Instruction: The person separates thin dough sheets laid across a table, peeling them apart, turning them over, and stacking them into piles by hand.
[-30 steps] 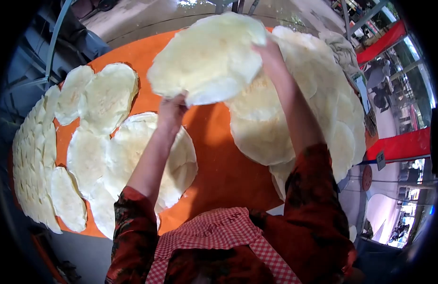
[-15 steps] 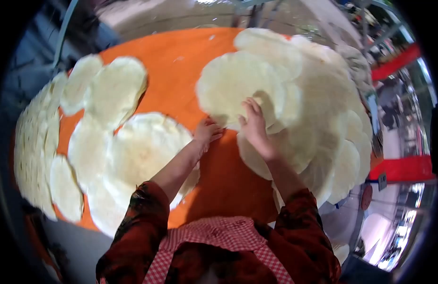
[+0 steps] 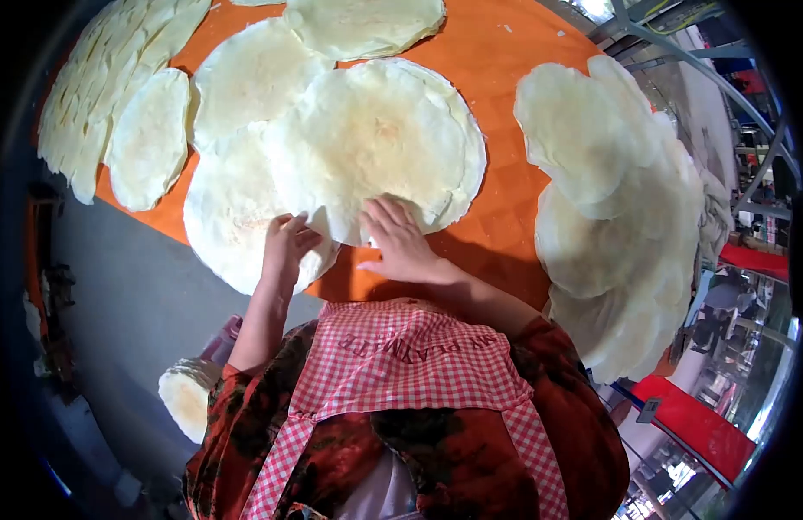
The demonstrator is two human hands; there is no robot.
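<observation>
Round, thin, pale flatbreads overlap in a stack on an orange tabletop. A large flatbread [image 3: 375, 130] with a browned centre lies on top, in front of me. My left hand [image 3: 287, 247] has its fingers bent together at the near left edge of this bread, pinching it. Beneath that hand lies a lower flatbread [image 3: 232, 217]. My right hand [image 3: 403, 243] rests over the near edge of the top bread, palm down with fingers stretched out; its thumb sticks out to the left.
A wide pile of flatbreads [image 3: 618, 225] covers the right side of the orange table [image 3: 497, 113]. Rows of overlapping flatbreads [image 3: 115, 78] lie at the far left, beside a single oval one [image 3: 150, 139]. Below the table's left edge stands another stack [image 3: 189, 394].
The view has turned left and toward the near edge. Both hands have left the right-hand pile and are now at the near edge of the large left stack.
</observation>
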